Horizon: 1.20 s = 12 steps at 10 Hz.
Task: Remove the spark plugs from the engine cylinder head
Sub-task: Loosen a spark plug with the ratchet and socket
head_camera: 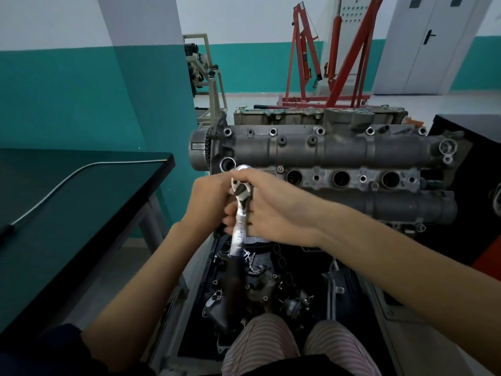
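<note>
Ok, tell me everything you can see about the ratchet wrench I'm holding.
The ratchet wrench has a shiny chrome head and shank and a dark handle that points down toward the person. Its round head sits at the near-left end of the cylinder head, over where a plug well would be. The left hand and right hand both grip the shank near the head. Any socket below is hidden.

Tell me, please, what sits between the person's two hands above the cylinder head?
The ratchet wrench: the left hand and right hand grip its chrome shaft from either side, over the cylinder head, in the head view.
</note>
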Available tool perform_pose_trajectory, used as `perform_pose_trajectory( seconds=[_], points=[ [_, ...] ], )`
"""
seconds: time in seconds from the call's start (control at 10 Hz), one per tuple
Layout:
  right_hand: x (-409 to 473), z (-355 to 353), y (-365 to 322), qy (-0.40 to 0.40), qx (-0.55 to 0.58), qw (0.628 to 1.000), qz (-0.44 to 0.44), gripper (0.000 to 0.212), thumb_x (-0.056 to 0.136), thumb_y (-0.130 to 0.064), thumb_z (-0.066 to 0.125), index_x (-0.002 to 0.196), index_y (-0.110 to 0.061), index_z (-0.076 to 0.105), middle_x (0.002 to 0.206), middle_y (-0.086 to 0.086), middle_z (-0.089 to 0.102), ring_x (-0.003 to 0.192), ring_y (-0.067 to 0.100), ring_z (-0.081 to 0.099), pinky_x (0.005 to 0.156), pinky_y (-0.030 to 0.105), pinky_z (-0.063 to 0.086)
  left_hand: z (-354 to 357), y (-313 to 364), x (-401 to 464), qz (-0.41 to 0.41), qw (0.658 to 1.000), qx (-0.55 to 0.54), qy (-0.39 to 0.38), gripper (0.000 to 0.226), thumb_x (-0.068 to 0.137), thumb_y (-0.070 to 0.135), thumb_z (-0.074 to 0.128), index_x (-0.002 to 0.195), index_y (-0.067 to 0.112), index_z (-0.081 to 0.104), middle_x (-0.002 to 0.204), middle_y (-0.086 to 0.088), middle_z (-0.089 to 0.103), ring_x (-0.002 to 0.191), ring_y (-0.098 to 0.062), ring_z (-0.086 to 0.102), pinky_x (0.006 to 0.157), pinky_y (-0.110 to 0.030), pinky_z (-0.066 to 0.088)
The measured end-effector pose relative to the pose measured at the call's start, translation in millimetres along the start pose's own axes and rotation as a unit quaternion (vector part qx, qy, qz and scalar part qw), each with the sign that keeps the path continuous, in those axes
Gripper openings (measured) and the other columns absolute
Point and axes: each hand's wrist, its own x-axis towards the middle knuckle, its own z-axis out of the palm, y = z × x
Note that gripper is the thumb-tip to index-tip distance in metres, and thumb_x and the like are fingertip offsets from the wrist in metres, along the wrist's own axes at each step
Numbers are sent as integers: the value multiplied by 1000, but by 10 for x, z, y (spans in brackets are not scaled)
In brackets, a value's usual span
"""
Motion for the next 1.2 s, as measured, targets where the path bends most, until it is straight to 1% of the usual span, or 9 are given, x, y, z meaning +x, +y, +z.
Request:
perform_pose_trajectory(
  seconds=[0.1,0.2,0.3,0.5,0.6,0.8,1.0,1.1,1.2],
  points=[
    [46,-28,-4,120,-306,938,-113,37,92,-48,44,70,-19,39,62,-5,43,46,4,48,46,20,43,-7,-20,18,-13,992,-127,13,29,75,14,50,56,32,36,57,-11,56,66,-35,60,59,-38,45],
    [-5,-162,-271,211,-750,595,-198,52,85,-71,31,66,-23,36,62,-9,40,52,4,38,45,24,25,-139,15,43,49,986,-156,28,16,71,33,40,59,44,40,58,12,52,55,-19,49,52,-35,41],
    [66,-208,-367,193,-792,536,-217,56,87,-68,26,62,-21,41,60,-7,41,52,6,37,47,25,23,-167,-17,63,76,984,-160,23,16,69,32,37,56,40,33,53,7,52,51,-15,42,47,-34,35],
    [6,-96,-39,-6,-6,1000,13,37,92,-47,44,76,-14,50,64,0,46,53,10,44,55,23,43,-72,-24,32,12,991,-131,16,28,68,16,48,51,38,45,45,-5,54,45,-25,52,49,-26,31],
    [108,-16,75,46,-37,998,-29,34,95,-39,42,73,-14,45,59,1,43,49,12,44,53,20,46,-8,-81,22,-30,984,-172,21,24,68,18,42,51,32,52,50,-6,55,49,-16,47,54,-33,40],
    [90,-233,-346,157,-753,619,-161,50,81,-68,45,62,-23,38,63,-9,42,54,5,39,46,26,27,-120,9,64,59,990,-123,28,37,69,12,47,56,41,29,48,18,36,45,1,31,46,-23,24],
    [49,-99,-35,4,-106,994,10,35,93,-42,47,76,-11,49,60,1,43,48,11,42,49,23,42,-47,-39,7,-59,972,-227,-16,20,77,7,51,86,2,68,81,-22,68,68,-31,65,63,-33,46],
    [87,-5,114,44,-104,993,-43,34,94,-37,48,72,-11,47,62,2,48,49,10,50,52,18,48,-41,-43,9,-90,964,-248,-26,19,81,3,49,89,-2,66,85,-28,65,62,-21,60,63,-31,45],
    [62,-110,-75,192,-618,741,-180,49,89,-59,42,62,-19,42,60,-5,45,50,7,44,43,24,34,-84,-6,3,36,990,-136,23,18,74,22,44,65,34,53,61,7,57,59,-25,56,53,-32,40]
  ],
)
